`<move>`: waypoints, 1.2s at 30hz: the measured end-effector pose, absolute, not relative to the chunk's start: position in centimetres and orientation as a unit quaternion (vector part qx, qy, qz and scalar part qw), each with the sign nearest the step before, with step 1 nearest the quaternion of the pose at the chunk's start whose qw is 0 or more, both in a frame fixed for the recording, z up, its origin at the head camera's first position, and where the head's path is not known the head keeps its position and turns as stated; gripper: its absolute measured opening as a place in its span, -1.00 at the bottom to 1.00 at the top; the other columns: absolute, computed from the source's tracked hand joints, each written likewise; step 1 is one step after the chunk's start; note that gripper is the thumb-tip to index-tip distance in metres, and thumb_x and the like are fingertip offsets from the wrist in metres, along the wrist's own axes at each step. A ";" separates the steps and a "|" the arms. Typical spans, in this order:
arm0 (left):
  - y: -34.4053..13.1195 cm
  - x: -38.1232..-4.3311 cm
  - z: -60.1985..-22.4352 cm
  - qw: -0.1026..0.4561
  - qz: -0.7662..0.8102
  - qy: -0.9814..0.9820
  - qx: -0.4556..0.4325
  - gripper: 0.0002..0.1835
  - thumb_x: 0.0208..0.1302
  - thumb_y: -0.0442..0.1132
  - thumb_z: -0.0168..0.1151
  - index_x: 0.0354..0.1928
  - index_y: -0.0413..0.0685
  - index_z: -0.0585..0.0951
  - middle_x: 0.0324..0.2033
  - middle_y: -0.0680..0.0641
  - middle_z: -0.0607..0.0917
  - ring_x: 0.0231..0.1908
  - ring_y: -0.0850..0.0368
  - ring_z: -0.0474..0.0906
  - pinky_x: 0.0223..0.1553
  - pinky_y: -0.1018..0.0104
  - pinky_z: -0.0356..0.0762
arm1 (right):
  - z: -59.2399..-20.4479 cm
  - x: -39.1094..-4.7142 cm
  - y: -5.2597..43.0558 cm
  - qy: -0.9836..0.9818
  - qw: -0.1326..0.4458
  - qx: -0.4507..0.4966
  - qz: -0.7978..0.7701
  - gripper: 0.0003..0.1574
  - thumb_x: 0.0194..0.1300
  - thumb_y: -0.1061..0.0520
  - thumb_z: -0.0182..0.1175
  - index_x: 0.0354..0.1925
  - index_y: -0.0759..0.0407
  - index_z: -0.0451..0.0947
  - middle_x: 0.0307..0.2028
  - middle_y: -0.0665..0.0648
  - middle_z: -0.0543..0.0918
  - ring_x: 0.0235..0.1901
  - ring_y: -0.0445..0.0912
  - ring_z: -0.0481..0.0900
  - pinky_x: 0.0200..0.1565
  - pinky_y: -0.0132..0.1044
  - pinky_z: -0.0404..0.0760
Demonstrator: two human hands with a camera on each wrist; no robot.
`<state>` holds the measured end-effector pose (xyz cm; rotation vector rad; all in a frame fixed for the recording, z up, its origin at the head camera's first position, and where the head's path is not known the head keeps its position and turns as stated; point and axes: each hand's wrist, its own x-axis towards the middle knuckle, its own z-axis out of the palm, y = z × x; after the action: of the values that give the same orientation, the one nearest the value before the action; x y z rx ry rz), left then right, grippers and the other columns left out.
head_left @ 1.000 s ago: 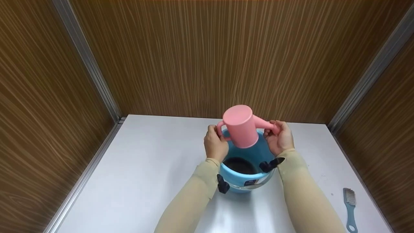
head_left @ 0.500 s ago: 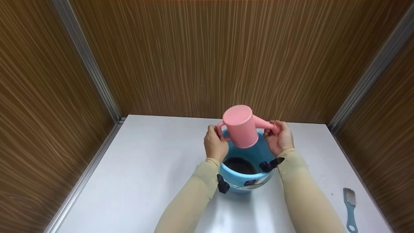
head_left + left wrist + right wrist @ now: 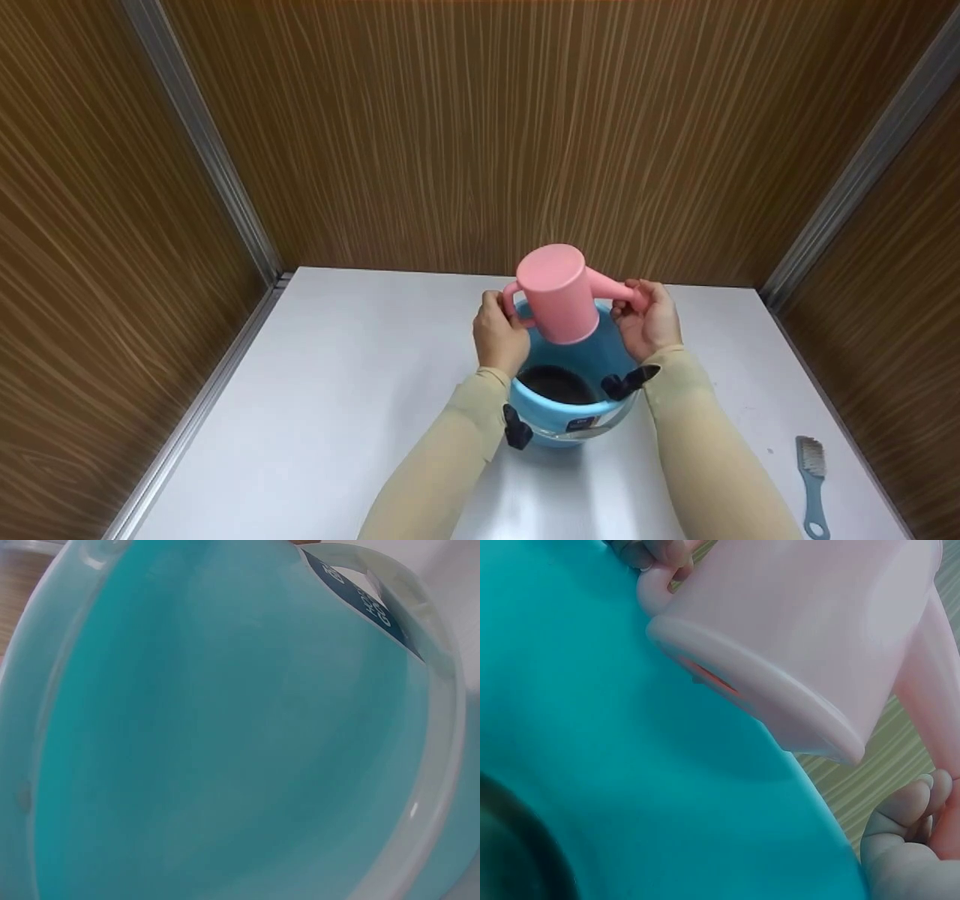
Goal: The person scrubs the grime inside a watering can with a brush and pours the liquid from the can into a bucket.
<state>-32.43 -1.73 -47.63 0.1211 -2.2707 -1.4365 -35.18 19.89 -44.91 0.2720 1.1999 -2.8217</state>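
Note:
A pink watering can (image 3: 564, 304) is held tipped over above a light blue bucket (image 3: 559, 416), its flat bottom turned up. My left hand (image 3: 501, 334) grips the can's handle on the left. On the other side, the fingers of my right hand (image 3: 651, 319) hold the end of the spout (image 3: 611, 287). In the right wrist view the can's lower edge (image 3: 757, 686) faces down over the blue inner wall, with a narrow slit showing. Dark contents (image 3: 556, 384) show at the bucket's bottom. The left wrist view is filled by the bucket's side (image 3: 225, 727), and that hand is out of its frame.
The bucket's clear carrying handle (image 3: 600, 429) hangs at its front, beside a dark label (image 3: 581, 424). A blue-handled brush (image 3: 812, 480) lies on the white table (image 3: 360, 375) at the right. Wood-grain panels (image 3: 480, 135) enclose the back and both sides.

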 end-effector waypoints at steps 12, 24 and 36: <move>-1.7 -32.4 -47.5 0.233 -0.517 -0.823 0.044 -0.75 0.13 -0.47 0.15 -0.24 -0.05 0.36 -0.47 0.04 0.45 -0.37 0.19 0.41 -0.30 0.30 0.41 | -45.0 -35.3 19.8 0.384 0.029 0.089 -0.919 -0.68 0.33 0.02 -0.05 -0.14 0.23 0.44 -0.31 0.14 0.50 -0.28 -0.05 0.34 -0.23 -0.30 0.37; -1.7 -32.3 -47.5 0.243 -0.512 -0.823 0.039 -0.79 0.13 -0.46 0.13 -0.27 -0.06 0.36 -0.50 0.04 0.42 -0.39 0.17 0.40 -0.32 0.29 0.38 | -45.0 -35.2 19.8 0.385 0.025 0.080 -0.919 -0.70 0.33 0.03 -0.05 -0.19 0.23 0.46 -0.29 0.14 0.48 -0.29 -0.04 0.34 -0.25 -0.30 0.38; -1.5 -32.4 -47.5 0.238 -0.520 -0.820 0.038 -0.79 0.16 -0.45 0.14 -0.25 -0.06 0.36 -0.48 0.03 0.44 -0.38 0.19 0.40 -0.32 0.32 0.39 | -45.0 -35.2 20.1 0.385 0.027 0.084 -0.919 -0.68 0.34 0.02 -0.05 -0.15 0.24 0.44 -0.29 0.14 0.47 -0.28 -0.05 0.33 -0.23 -0.30 0.36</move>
<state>-32.43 -1.50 -47.55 0.1039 -2.2455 -1.4247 -35.24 20.07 -45.03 0.2593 1.1893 -2.8369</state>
